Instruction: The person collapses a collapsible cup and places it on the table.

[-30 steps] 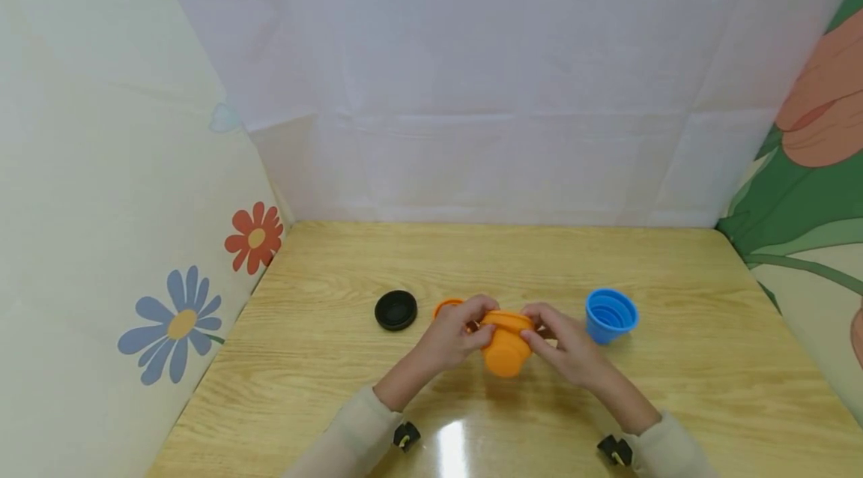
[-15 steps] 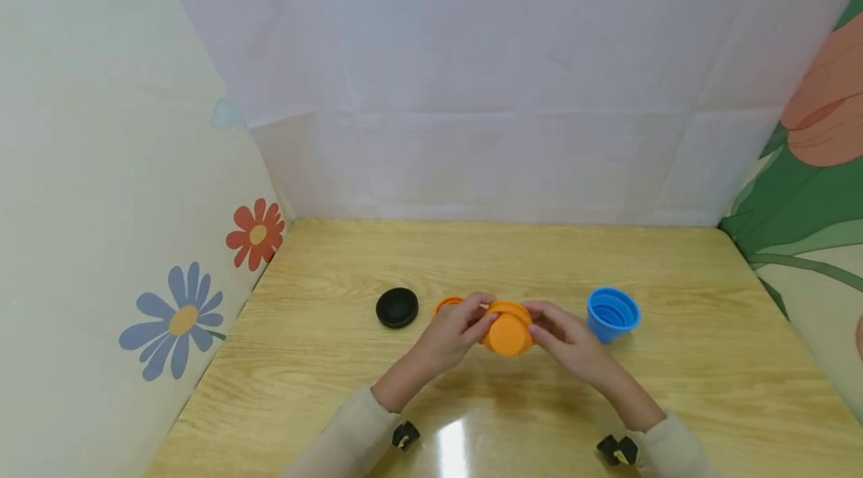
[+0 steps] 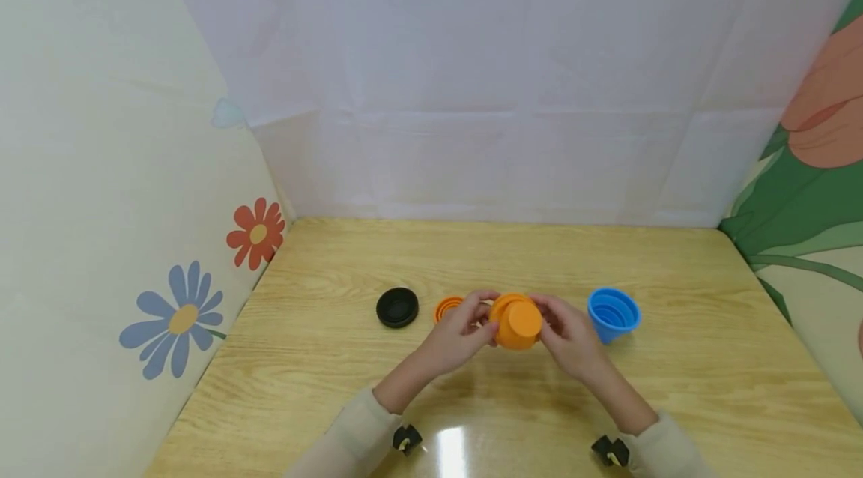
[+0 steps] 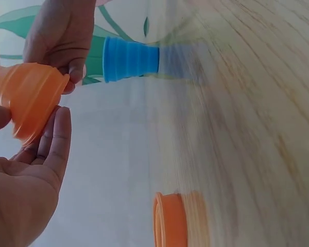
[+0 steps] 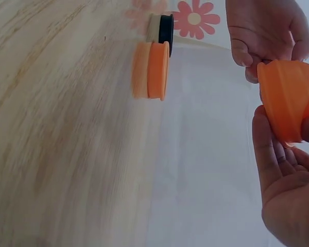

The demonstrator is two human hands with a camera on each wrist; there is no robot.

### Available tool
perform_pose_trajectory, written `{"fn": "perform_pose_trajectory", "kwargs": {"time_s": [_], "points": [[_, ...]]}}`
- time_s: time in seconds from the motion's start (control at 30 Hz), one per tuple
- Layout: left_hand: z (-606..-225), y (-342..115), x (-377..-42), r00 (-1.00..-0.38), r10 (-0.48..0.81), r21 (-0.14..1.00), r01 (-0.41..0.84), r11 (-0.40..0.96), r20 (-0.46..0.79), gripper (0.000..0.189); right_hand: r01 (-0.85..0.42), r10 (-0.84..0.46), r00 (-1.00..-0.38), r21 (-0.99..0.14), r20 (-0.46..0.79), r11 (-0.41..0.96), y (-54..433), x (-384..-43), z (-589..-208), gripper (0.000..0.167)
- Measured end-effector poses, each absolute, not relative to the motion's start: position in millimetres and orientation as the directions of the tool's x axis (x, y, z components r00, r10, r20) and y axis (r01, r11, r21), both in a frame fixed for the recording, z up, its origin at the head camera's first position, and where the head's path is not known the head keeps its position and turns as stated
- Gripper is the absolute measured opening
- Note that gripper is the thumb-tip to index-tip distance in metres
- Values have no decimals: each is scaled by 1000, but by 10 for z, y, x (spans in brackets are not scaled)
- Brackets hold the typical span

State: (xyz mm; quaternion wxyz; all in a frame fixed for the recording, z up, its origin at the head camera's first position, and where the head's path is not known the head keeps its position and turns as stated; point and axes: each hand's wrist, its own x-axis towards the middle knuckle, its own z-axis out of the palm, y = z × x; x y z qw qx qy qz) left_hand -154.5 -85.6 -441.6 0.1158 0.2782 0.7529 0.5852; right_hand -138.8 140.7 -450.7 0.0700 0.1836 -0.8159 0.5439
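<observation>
Above the table, both hands hold an orange collapsible cup (image 3: 521,322), its base turned toward the head camera. The left hand (image 3: 458,339) grips its left side, thumb on the wall and fingers near the rim. On the other side the right hand (image 3: 573,339) holds it likewise. From the left wrist view, the cup (image 4: 33,98) has stepped folds and leans, one side bulging more than the other. In the right wrist view the right thumb presses on the cup (image 5: 286,100); its inside is hidden.
Left of the hands lies a flattened orange collapsible cup (image 3: 446,307), partly behind the left hand. Farther left is a flattened black cup (image 3: 397,308). An expanded blue collapsible cup (image 3: 612,315) stands on the wooden table (image 3: 323,373) beside the right hand.
The held orange cup has risen slightly and tipped, its base swinging upward and to the right. Both hands keep hold of it. The cups on the table have not moved.
</observation>
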Motion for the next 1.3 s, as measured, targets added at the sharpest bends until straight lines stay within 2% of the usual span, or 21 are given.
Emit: {"fn": "perform_pose_trajectory", "kwargs": {"time_s": [0.17, 0.33, 0.5, 0.67, 0.77, 1.03, 1.3], "points": [[-4421, -853, -1558, -829, 542, 964, 237, 120, 137, 44, -331, -210, -939, -886, 274, 324, 1392, -1410, -4513, 30], [-4433, -827, -1576, -853, 499, 960, 249, 129, 154, 41, -158, -257, -960, -972, 110, 173, 1409, -1426, -4504, 36], [-4439, -805, -1592, -890, 432, 960, 232, 155, 146, 35, -36, -423, -905, -999, 39, -17, 1471, -1452, -4519, 52], [-4449, -792, -1595, -905, 409, 970, 191, 149, 116, 30, -9, -504, -863, -998, 38, -59, 1494, -1465, -4530, 66], [-4439, -790, -1589, -901, 421, 975, 178, 133, 108, 32, -8, -490, -871, -997, 42, -71, 1489, -1460, -4528, 65], [-4437, -765, -1572, -888, 453, 983, 147, 107, 83, 56, 23, -367, -930, -999, -6, -44, 1410, -1450, -4522, 62], [-4464, -690, -1573, -919, 392, 991, 89, 98, 43, 56, 76, -263, -962, -997, -78, 17, 1334, -1453, -4502, 59]]}}
